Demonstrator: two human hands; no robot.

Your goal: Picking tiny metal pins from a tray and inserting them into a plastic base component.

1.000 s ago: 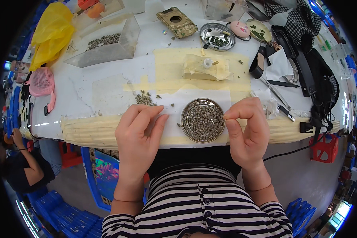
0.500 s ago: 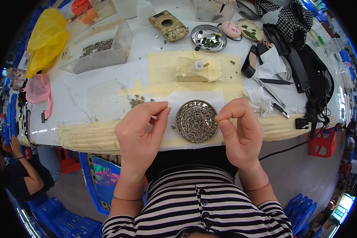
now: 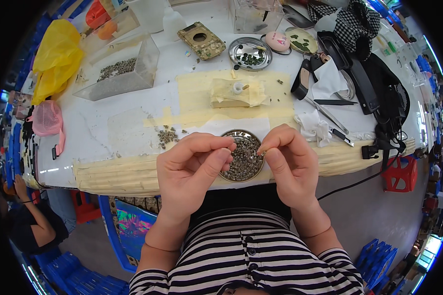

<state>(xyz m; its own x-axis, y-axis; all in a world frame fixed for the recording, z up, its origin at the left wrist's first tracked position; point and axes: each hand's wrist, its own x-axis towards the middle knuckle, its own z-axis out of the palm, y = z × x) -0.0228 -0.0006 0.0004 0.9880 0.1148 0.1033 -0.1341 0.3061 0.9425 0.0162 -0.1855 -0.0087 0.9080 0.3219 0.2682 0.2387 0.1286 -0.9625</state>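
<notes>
L hand point(image 3: 189, 169) narrow, grip unclear; R hand point(image 3: 293, 167) pinching sm pc point(image 3: 261, 153); rd dish point(image 3: 239, 132) btwn

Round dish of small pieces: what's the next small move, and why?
Perhaps bring the left hand toward the right hand: both make a pinch over the round dish, apart from each other; whether either holds anything is too small to tell.

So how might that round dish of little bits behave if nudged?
The round dish would probably slide rather than tip, looking wide and shallow. Its little bits seem loose, so a hard push might scatter some.
</notes>
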